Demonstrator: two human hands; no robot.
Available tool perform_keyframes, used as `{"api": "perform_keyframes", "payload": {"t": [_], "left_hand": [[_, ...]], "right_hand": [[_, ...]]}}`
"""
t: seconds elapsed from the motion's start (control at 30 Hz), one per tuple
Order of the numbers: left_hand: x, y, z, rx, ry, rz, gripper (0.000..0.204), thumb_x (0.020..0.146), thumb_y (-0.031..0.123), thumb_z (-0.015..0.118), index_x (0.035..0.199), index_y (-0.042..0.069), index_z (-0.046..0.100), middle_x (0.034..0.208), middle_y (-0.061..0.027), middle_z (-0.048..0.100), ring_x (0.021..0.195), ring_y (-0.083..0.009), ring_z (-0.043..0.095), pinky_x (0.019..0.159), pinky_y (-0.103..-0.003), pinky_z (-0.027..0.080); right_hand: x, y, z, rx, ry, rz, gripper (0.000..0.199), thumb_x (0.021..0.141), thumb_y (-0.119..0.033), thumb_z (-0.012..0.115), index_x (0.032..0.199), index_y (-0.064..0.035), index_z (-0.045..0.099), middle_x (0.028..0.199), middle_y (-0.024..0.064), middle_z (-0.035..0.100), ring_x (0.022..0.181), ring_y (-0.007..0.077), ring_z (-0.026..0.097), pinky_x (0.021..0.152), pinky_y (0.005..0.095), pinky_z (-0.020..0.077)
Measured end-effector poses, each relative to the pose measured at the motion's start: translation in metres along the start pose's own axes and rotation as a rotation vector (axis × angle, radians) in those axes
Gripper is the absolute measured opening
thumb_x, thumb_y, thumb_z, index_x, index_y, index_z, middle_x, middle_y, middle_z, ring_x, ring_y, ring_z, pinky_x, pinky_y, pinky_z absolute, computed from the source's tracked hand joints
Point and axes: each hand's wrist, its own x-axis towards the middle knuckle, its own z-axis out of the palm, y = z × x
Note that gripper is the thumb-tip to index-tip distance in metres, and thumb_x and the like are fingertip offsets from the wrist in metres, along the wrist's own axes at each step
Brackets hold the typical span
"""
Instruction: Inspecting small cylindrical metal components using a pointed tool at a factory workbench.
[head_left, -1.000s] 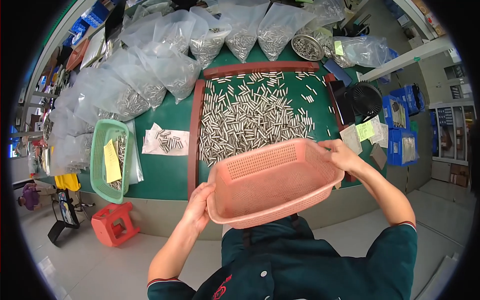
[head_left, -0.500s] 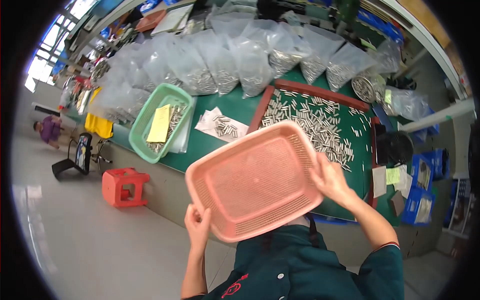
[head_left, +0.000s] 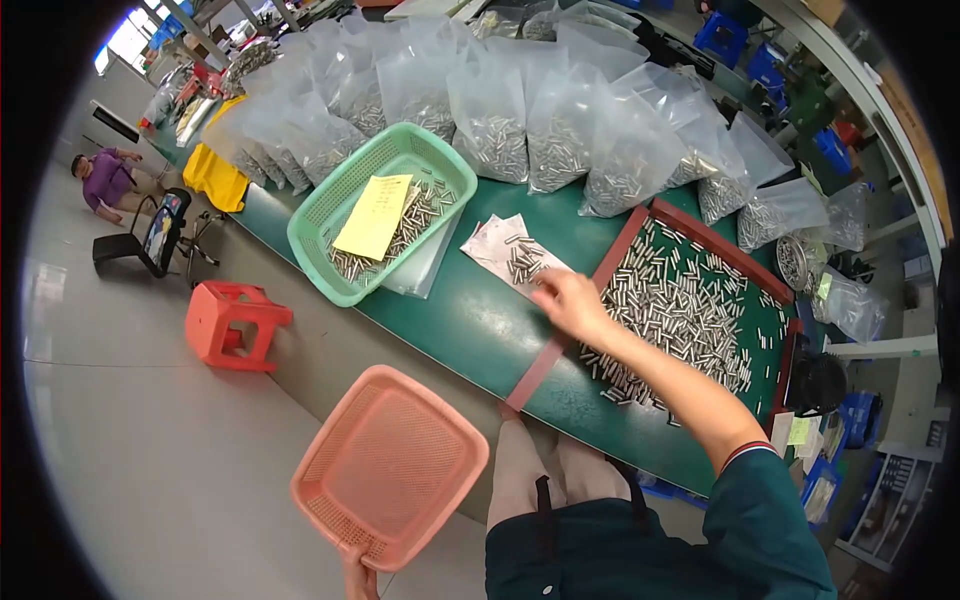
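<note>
My left hand grips the near edge of an empty pink mesh basket, held low over the floor beside my left knee. My right hand reaches across the green table, its fingers resting on a white sheet that carries a small pile of metal pins. Just right of that hand is a red-framed tray covered with several loose metal pins. A green mesh basket with pins and a yellow paper slip in it sits to the left of the sheet.
Several clear bags of metal pins line the back of the table. A red plastic stool stands on the floor at the left. Farther left a person sits by a black chair. Blue bins stand at the right.
The pink basket has gone from both hands in front of me down to my left side, held by the left hand alone. My right hand let go and reached to the white sheet.
</note>
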Motion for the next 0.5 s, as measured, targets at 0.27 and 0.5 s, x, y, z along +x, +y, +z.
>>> {"api": "perform_keyframes", "payload": {"t": [0.27,0.5], "left_hand": [[0.081,-0.043,0.002,0.111,-0.013,-0.037,0.057,0.066,0.002,0.048,0.122,-0.004,0.038,0.114,-0.0105,0.049,0.103,-0.0218,0.051,0.09,-0.032,0.043],[0.131,-0.073,0.049,0.128,-0.167,-0.073,0.047,0.065,0.002,0.049,0.111,-0.007,0.048,0.108,-0.0094,0.054,0.096,-0.0191,0.054,0.084,-0.029,0.043]], "right_hand": [[0.066,0.024,0.066,-0.321,0.433,0.043,0.048,0.077,-0.029,0.062,0.117,-0.0057,0.049,0.104,0.0127,0.048,0.099,0.029,0.043,0.084,0.0395,0.0349],[0.071,0.017,0.102,-0.417,0.433,0.23,0.047,0.075,-0.037,0.062,0.113,-0.0117,0.053,0.104,0.0117,0.046,0.098,0.0276,0.041,0.081,0.039,0.0316]]}}
